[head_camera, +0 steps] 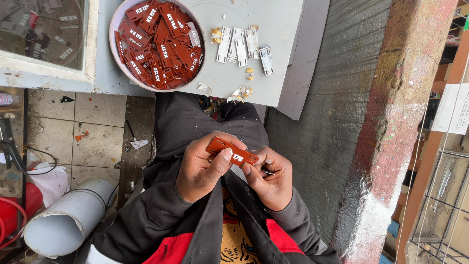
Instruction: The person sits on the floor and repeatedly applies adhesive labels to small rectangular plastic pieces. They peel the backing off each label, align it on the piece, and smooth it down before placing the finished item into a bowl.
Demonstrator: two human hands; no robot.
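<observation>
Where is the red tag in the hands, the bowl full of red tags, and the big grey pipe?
red tag [232, 150], head view, on its middle face.
bowl [116, 24], head view, on its pale left rim.
grey pipe [73, 217], head view, on its curved side.

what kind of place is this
Likely a small workshop or street-side stall making tags: a bowl heaped with red tags, white strips on a grey table, and both hands working one red tag.

White strips [242, 46], grey pipe [63, 220].
</observation>
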